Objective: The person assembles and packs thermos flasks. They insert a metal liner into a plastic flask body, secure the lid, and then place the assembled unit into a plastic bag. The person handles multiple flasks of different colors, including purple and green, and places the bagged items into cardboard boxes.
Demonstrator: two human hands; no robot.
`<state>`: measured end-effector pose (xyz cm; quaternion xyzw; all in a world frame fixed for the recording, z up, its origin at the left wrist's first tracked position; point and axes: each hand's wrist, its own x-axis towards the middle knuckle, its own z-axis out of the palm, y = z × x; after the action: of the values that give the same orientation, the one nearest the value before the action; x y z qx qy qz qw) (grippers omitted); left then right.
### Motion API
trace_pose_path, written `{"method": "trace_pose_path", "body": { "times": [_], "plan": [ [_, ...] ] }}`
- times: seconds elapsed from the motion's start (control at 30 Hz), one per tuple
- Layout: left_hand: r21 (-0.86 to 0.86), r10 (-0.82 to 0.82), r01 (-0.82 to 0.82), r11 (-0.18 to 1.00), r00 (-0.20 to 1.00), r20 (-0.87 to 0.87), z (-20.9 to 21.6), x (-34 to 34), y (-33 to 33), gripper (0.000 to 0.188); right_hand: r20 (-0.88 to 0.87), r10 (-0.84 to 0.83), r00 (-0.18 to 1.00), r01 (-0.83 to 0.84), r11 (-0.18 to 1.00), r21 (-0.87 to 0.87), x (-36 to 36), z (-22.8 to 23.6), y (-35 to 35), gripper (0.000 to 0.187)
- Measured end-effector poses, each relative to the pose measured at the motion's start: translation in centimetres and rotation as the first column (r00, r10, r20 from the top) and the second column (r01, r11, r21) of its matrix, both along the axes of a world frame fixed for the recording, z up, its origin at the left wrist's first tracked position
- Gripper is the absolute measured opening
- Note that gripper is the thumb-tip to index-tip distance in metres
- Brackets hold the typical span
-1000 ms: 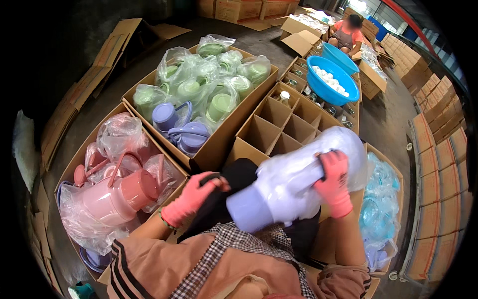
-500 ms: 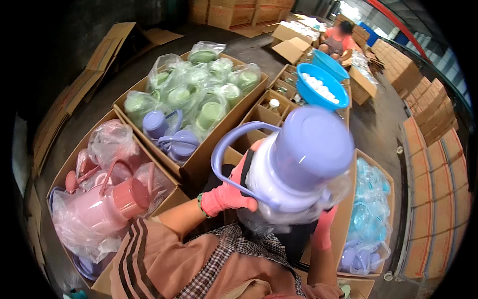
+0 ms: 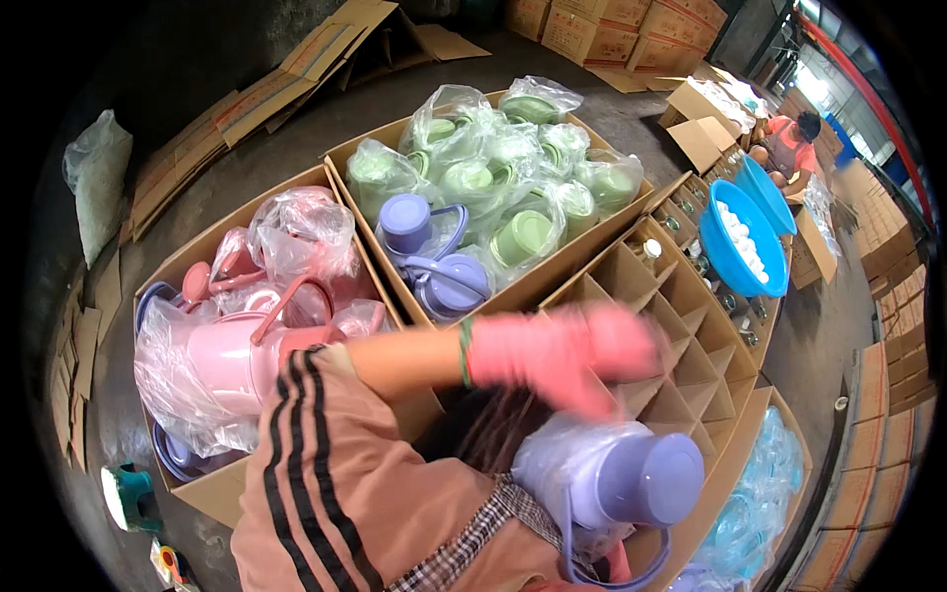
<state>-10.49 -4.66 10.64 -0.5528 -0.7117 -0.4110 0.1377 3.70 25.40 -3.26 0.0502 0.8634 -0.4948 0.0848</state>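
Observation:
A purple thermos jug (image 3: 659,479) with a looped handle lies tilted against my lap, its lid end pointing right. Clear plastic wraps its body. My right hand (image 3: 619,564), in a pink glove, supports it from below; most of that hand is hidden behind the jug. Stretched out over a divided carton (image 3: 715,357) is my left hand (image 3: 557,355), also in a pink glove. Motion smears its fingers, and I see nothing in it. Several cardboard cells lie beneath and beyond that hand, and a small bottle (image 3: 649,253) stands in one at the far end.
Pink jugs (image 3: 232,360) fill a carton at left. Bagged green jugs (image 3: 523,237) and two purple ones (image 3: 449,286) fill another ahead. Blue basins (image 3: 735,242), one with white pieces, stand far right. Turquoise bagged items (image 3: 755,483) sit at right. A person (image 3: 789,153) squats beyond.
My left hand has left the jug and swung out over the divided carton. The jug has come down toward my lap and tipped to the right. My view has shifted leftward.

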Motion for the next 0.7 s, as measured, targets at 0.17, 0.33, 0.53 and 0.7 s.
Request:
{"method": "trace_pose_path", "body": {
  "times": [0.17,0.33,0.53,0.7],
  "plan": [
    [-0.509,0.999,-0.86,-0.019,0.002,-0.041,-10.6,-11.9,-20.9,0.057,0.067,0.075,0.995,-0.075,0.997,-0.006,-2.6,-0.7,-1.9,0.056],
    [-0.736,0.943,-0.658,-0.156,-0.321,0.088,-15.3,-14.1,-27.3,0.052,0.133,0.087,0.987,-0.093,0.995,0.04,-4.3,-1.1,-3.3,0.055],
    [-0.752,0.892,-0.649,-0.118,-0.403,0.207,-17.7,-18.0,-28.3,0.055,0.203,0.065,0.977,-0.083,0.993,0.081,-5.7,-1.2,-4.2,0.053],
    [-0.84,0.966,-0.486,0.242,0.198,0.164,-25.6,-21.2,-35.9,0.053,0.237,0.082,0.968,-0.102,0.992,0.073,-6.6,-1.3,-4.7,0.052]
  ]
}}
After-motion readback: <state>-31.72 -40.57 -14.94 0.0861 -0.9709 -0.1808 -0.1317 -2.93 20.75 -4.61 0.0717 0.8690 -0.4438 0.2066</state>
